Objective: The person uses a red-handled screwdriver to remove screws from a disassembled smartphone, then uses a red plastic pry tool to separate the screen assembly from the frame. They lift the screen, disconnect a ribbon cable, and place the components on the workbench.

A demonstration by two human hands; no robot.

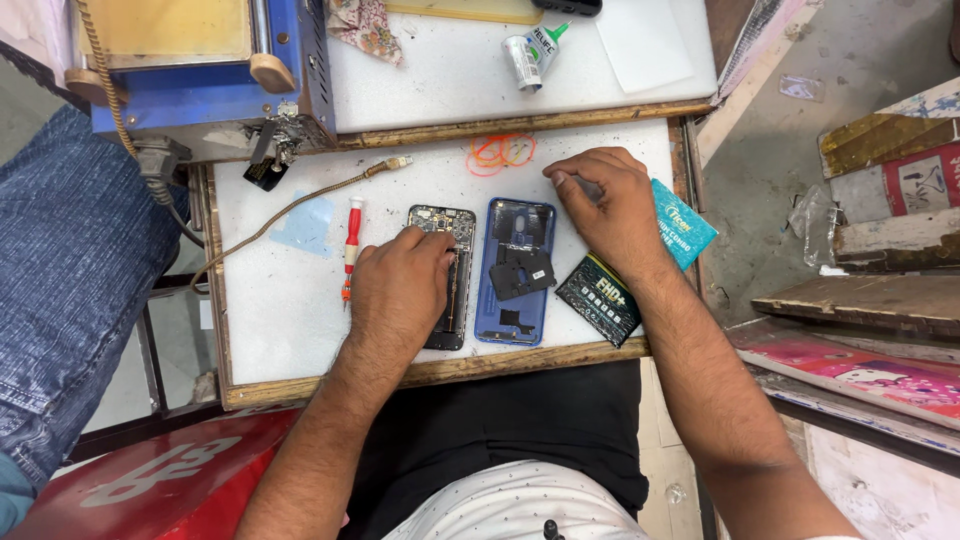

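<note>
Here: opened phone (447, 275) under left hand (400, 290), fingers curled, pressing on it; right hand (610, 205), fingertips pinched together, w/ blue back cover (516, 272) between.

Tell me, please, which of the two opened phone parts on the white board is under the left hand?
The black phone body, with its circuit parts showing, lies under the left hand. The blue back shell beside it is untouched.
</note>
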